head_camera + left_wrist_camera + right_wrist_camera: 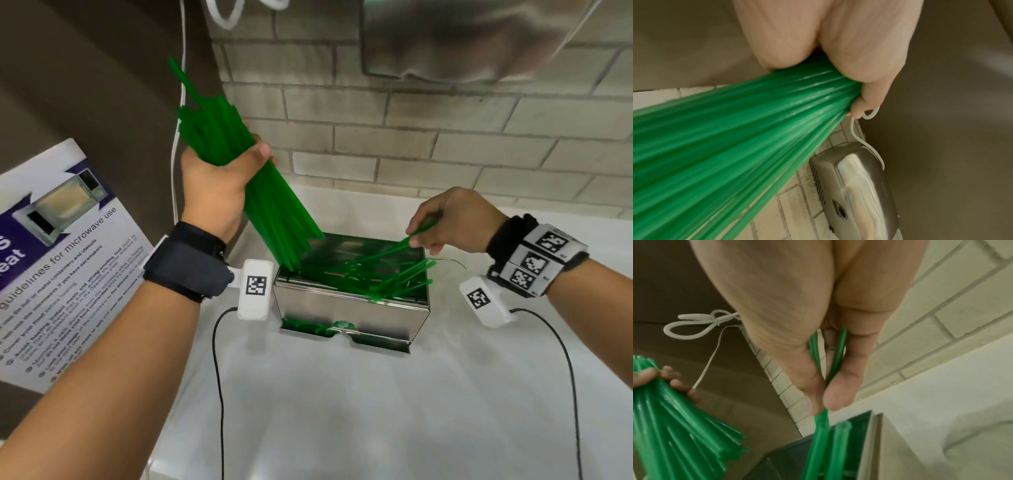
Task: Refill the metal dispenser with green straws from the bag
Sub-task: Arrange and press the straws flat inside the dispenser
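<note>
Translucent green straws (274, 202); seemingly ridged

A shared pantry or self-service food corner, of the kind found in a canteen or workplace, is suggested. A printed notice (58, 260) headed with guidelines for microwave use, illustrated with a microwave photograph, is fixed to the brown panel at the left. A stainless-steel dispenser (349, 305) stocked with green straws (387, 274) is set on a white bench (342, 411), as at a drinks station. The far wall (445, 144) is faced with pale brick-pattern tiles, easily wiped down. A brushed-metal appliance housing (855, 186) with a perforated side is mounted on those tiles above the bench, and a white cord (865, 141) is run to it.
</note>
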{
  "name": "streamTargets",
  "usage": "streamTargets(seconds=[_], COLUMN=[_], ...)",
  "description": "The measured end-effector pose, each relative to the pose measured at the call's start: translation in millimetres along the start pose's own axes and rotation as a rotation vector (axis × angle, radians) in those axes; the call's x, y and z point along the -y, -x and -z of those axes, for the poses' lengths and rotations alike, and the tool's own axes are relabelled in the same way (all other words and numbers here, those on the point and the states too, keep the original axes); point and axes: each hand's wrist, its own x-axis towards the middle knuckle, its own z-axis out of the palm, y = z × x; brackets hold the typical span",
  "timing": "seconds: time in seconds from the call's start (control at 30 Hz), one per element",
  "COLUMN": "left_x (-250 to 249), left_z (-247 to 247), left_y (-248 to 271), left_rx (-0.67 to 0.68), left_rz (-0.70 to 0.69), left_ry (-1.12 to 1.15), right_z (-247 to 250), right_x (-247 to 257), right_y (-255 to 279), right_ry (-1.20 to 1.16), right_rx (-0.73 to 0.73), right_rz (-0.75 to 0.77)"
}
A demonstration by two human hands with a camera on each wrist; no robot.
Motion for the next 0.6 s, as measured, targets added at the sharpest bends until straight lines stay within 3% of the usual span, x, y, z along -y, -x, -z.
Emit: streamTargets(seconds=[0.13,0.27,0.37,0.6], left_x=[0,-1,1,7], left_z=[-4,-12,-20,-29], left_y=[0,-3,-6,-3], left_rx=[0.009,0.037,0.042,0.086], left_rz=[0.010,0.016,0.043,0.065], left_ry=[0.012,0.015,-0.016,-0.037], right_z=[-9,-28,-39,-82], right_x=[4,22,41,72], right_y=[5,7,-3,-10], right_ry=[-0.101,0.230,0.365,0.746], right_rx=[-0.019,0.164,0.178,0.616], right_rz=[-0.017,0.040,0.038,-0.052])
